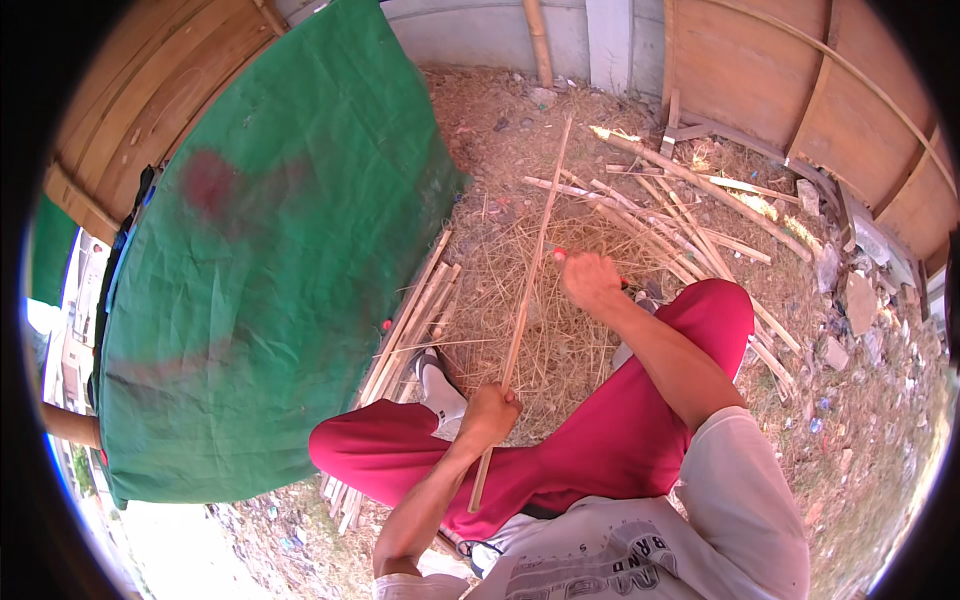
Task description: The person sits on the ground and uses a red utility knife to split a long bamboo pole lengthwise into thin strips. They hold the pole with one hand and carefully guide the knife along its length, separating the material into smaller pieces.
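1. Two bare hands out in front of a person sitting low, knees spread wide in red trousers [590, 430].
2. Left hand [488, 413]: forearm angled up from the lower edge, hand low, close to the lap, between the knees. Fingers curled into a fist, closed around a long thin stick [528, 290].
3. Right hand [592, 280]: arm reaching farther forward over the right thigh, elbow bent, back of hand up. Fist closed on a red-ended object [559, 254]; mostly hidden by the fingers, can't tell what it is.
4. Stick position: runs through the left fist, short lower end over the trousers, long upper part slanting away and slightly right. It passes just left of the right hand; red end is near it, looks apart from it.
5. Under the stick: straw-like shavings [560, 370] over the ground between the feet.
6. Right of the right hand: loose pile of pale strips [690, 235], crossed every which way, with a thicker pole [725, 198] beyond.
7. Left of the stick: more strips [405, 325] side by side, next to a big green sheet [290, 230].
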A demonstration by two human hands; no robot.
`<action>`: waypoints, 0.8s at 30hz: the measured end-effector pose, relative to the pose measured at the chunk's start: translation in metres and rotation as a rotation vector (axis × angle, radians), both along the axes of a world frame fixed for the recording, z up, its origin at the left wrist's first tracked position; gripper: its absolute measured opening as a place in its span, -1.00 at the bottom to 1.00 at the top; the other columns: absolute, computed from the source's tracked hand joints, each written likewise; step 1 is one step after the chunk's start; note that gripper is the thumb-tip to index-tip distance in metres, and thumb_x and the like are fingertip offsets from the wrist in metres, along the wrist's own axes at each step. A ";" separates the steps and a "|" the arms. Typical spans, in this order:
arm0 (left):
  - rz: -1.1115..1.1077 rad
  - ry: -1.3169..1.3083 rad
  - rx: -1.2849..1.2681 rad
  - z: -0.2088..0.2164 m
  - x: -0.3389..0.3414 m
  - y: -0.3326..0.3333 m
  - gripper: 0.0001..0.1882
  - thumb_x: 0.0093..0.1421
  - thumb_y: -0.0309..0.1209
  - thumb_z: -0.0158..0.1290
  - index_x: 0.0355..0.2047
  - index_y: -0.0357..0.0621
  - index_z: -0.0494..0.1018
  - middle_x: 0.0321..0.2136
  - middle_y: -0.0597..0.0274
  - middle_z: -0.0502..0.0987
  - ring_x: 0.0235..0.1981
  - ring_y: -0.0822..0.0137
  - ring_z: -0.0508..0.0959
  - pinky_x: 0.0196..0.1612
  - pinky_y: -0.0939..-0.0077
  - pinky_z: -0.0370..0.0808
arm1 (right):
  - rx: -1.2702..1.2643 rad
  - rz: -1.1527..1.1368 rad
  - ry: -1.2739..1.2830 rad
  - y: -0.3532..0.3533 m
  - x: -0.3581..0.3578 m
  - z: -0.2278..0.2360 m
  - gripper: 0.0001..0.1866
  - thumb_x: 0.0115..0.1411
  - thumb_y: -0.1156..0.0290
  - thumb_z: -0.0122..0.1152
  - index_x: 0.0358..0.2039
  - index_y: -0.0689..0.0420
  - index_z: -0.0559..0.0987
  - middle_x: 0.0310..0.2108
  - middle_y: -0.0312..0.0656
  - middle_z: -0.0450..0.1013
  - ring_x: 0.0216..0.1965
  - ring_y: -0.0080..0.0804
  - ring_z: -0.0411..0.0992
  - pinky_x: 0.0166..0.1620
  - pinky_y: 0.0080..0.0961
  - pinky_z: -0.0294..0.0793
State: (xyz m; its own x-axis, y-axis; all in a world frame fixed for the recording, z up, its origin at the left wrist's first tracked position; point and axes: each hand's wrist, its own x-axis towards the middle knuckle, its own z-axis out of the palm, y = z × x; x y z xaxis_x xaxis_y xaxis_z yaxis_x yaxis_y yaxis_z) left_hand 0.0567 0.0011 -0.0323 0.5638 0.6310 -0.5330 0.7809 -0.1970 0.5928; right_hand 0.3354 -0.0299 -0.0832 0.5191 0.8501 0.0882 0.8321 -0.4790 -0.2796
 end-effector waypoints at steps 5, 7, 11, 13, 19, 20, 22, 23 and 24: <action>-0.097 -0.015 0.007 0.047 -0.054 -0.003 -0.73 0.11 -0.38 0.19 -0.57 -0.26 0.35 -0.70 0.00 0.38 -0.60 0.19 0.45 -0.40 0.23 0.43 | 0.067 -0.247 0.082 -0.011 0.028 0.013 -0.50 0.47 0.15 -0.20 -0.22 0.39 0.51 -0.44 0.20 0.58 -0.35 0.17 0.59 -0.25 0.04 0.56; -0.041 -0.067 -0.048 0.059 -0.058 -0.002 -0.68 0.14 -0.40 0.19 -0.61 -0.21 0.28 -0.74 0.18 0.32 -0.65 0.34 0.32 -0.49 0.31 0.34 | 0.100 -0.287 0.148 -0.015 0.011 0.031 -0.49 0.47 0.11 -0.21 -0.20 0.38 0.51 -0.44 0.21 0.57 -0.35 0.20 0.58 -0.24 0.08 0.54; 0.055 -0.147 -0.280 0.058 -0.046 0.015 -0.65 0.18 -0.48 0.17 -0.66 -0.10 0.25 -0.77 0.38 0.28 -0.76 0.49 0.24 -0.66 0.44 0.19 | 0.124 -0.266 0.267 -0.022 -0.027 0.060 -0.49 0.47 0.09 -0.21 -0.17 0.34 0.51 -0.48 0.21 0.55 -0.39 0.23 0.56 -0.27 0.10 0.51; 0.108 -0.225 -0.484 0.054 -0.040 0.024 -0.61 0.18 -0.51 0.18 -0.68 -0.05 0.23 -0.78 0.40 0.26 -0.80 0.52 0.22 -0.72 0.47 0.14 | 0.155 -0.218 0.271 -0.027 -0.035 0.064 -0.50 0.47 0.09 -0.19 -0.16 0.33 0.51 -0.51 0.19 0.54 -0.43 0.22 0.54 -0.29 0.10 0.50; 0.194 -0.298 -0.699 0.041 -0.030 0.034 -0.62 0.18 -0.56 0.20 -0.63 -0.03 0.22 -0.80 0.44 0.21 -0.86 0.55 0.20 -0.79 0.54 0.06 | 0.236 0.071 0.251 -0.032 -0.054 0.070 -0.54 0.46 0.12 -0.13 -0.21 0.33 0.51 -0.62 0.09 0.49 -0.56 0.13 0.51 -0.41 0.03 0.48; 0.185 -0.291 -0.683 0.039 -0.029 0.034 -0.62 0.18 -0.56 0.20 -0.63 -0.03 0.22 -0.80 0.45 0.21 -0.86 0.55 0.19 -0.80 0.54 0.06 | 0.236 0.133 0.263 -0.032 -0.059 0.070 -0.56 0.46 0.13 -0.12 -0.19 0.31 0.51 -0.62 0.08 0.50 -0.56 0.12 0.51 -0.41 0.03 0.48; 0.158 -0.261 -0.605 0.039 -0.025 0.032 -0.63 0.18 -0.55 0.19 -0.64 -0.03 0.23 -0.80 0.44 0.23 -0.86 0.54 0.20 -0.79 0.53 0.07 | 0.192 0.215 0.273 -0.030 -0.067 0.065 -0.58 0.45 0.14 -0.11 -0.17 0.29 0.51 -0.62 0.07 0.50 -0.58 0.11 0.50 -0.41 0.03 0.47; 0.144 -0.246 -0.567 0.039 -0.022 0.030 -0.63 0.18 -0.55 0.18 -0.65 -0.03 0.24 -0.80 0.44 0.23 -0.86 0.53 0.21 -0.79 0.52 0.07 | 0.148 0.235 0.271 -0.028 -0.070 0.060 -0.58 0.45 0.13 -0.11 -0.17 0.29 0.51 -0.63 0.07 0.49 -0.58 0.10 0.51 -0.42 0.02 0.48; 0.125 -0.229 -0.496 0.035 -0.020 0.029 -0.64 0.17 -0.53 0.18 -0.65 -0.04 0.25 -0.79 0.43 0.25 -0.85 0.52 0.23 -0.77 0.50 0.09 | 0.105 0.254 0.269 -0.027 -0.072 0.057 -0.57 0.45 0.13 -0.12 -0.16 0.29 0.51 -0.64 0.07 0.49 -0.58 0.09 0.51 -0.43 0.02 0.48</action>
State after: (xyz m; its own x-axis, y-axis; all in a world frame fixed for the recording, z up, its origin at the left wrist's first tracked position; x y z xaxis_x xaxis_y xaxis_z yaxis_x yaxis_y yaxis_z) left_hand 0.0368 0.0305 0.0023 0.6367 0.4055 -0.6559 0.6209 0.2348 0.7479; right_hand 0.2635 -0.0569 -0.0259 0.3097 0.9482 0.0705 0.8108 -0.2247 -0.5405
